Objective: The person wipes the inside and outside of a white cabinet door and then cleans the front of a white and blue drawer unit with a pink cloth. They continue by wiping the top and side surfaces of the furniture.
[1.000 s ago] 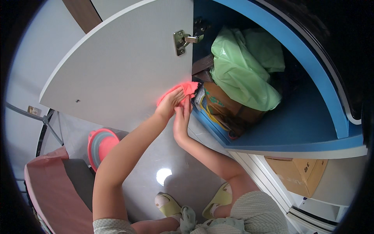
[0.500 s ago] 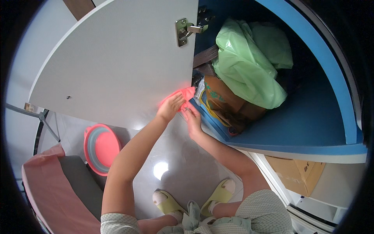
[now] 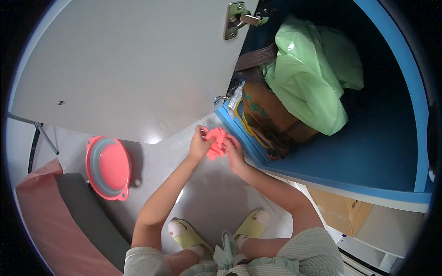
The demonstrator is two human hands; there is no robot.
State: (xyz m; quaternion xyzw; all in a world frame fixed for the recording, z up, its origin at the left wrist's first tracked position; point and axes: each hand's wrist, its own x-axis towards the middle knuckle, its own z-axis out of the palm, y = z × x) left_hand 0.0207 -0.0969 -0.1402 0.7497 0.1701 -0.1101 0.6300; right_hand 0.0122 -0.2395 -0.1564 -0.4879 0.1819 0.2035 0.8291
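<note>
A crumpled pink cloth (image 3: 215, 141) is bunched between the 2 hands, just in front of the near lip of the blue cabinet (image 3: 377, 152). The left hand (image 3: 200, 145) is curled on the cloth's left side, its fingers closed over the fabric; the right hand (image 3: 235, 152) is pressed to its right side, fingers bent around it. The white cabinet door (image 3: 124, 69) is swung open above the hands. A green plastic bag (image 3: 313, 78) is seen inside the cabinet, and a pink basin (image 3: 108, 166) is set on the floor to the left.
</note>
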